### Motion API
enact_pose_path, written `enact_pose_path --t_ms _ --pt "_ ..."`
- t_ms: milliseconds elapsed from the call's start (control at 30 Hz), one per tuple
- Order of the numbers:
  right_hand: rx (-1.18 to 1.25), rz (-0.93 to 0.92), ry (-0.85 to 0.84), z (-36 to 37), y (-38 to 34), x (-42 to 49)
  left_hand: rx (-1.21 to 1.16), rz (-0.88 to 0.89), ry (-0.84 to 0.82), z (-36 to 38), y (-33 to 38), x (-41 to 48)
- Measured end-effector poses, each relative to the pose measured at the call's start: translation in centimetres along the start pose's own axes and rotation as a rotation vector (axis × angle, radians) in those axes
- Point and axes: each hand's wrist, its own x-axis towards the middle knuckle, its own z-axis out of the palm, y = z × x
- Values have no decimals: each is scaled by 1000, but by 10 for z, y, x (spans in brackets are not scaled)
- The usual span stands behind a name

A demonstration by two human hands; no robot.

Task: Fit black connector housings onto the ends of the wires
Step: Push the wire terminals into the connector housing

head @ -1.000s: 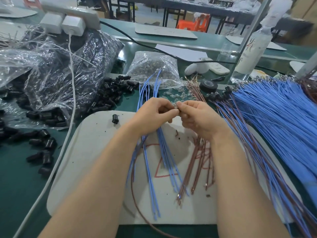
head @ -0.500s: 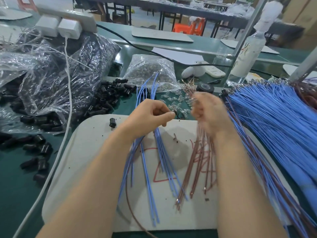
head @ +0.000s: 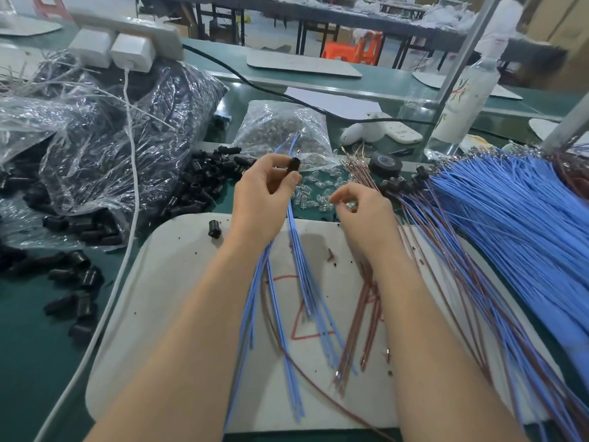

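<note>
Above the white mat [head: 178,314], left hand [head: 261,199] pinches a black housing [head: 294,164]; right hand [head: 363,212] fingers loosely curled, empty. Clear bag [head: 283,129] holds small clear parts.

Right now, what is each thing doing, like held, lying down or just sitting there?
Left hand: pinching a black housing, raised.
Right hand: fingers curled over the clear bulbs, seemingly empty.
Blue wires: lying on the white board.
Lone housing: lying on the board.
Tape roll: lying flat.
</note>
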Motion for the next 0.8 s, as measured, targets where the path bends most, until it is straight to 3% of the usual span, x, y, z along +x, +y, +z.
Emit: enact_pose_path --t_ms 200,533,600,700,800 --pt "-211 -36 -14 8 0 4 37 17 -32 3 -2 -1" --pt "-360 6 1 17 0 5 -2 17 -112 4 2 -5" --pt "-271 -56 51 16 -3 4 0 15 -127 4 2 -5" --pt "167 -86 135 7 -14 0 7 13 -146 4 2 -6" --pt "398 -79 132 -1 -22 -4 31 28 -155 5 3 -7"
